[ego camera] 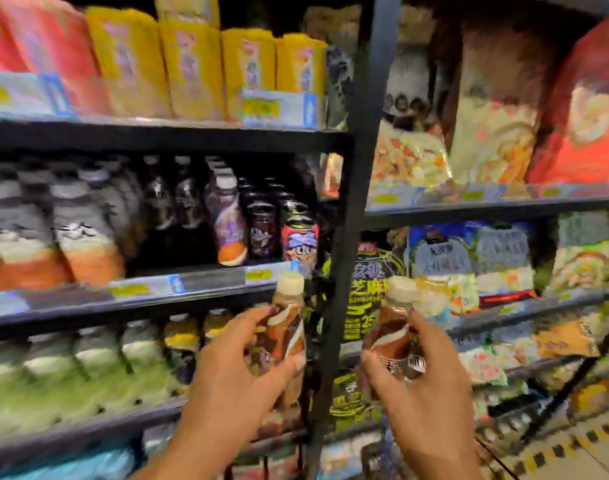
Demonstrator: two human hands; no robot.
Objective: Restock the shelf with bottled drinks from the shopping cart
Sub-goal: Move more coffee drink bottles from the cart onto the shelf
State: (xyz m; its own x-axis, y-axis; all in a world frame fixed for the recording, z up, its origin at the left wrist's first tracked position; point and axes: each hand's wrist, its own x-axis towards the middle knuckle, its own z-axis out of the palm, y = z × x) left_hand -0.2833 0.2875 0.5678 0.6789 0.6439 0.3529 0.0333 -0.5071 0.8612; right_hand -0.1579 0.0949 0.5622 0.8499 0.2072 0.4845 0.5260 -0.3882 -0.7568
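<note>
The whole view is smeared by motion, so you cannot read any label or price tag, and the rows of drinks on the dark shelf [164, 136] blur into bands of grey, orange and green. Your forearms are cut off by the bottom edge, and no shopping cart can be made out for certain; only a dark wire shape shows low on the right.

Your left hand [234, 375] grips the left bottle [285, 327], brown and white with a cream cap, fingers curled round its lower body so the base is hidden behind your palm. Its long axis stands nearly upright, cap up, leaning slightly right. It sits just in front of the shelf edge below the row of dark cans [298, 237], close to the black upright post [348, 216].

Your right hand [420, 382] grips the right bottle [398, 327] of the same kind, thumb and fingers wrapped round its middle, the bottom covered. It also stands cap up, tilted a little left, in front of the snack packets [445, 268] to the right of the post. The two bottles are apart, the post between them.
</note>
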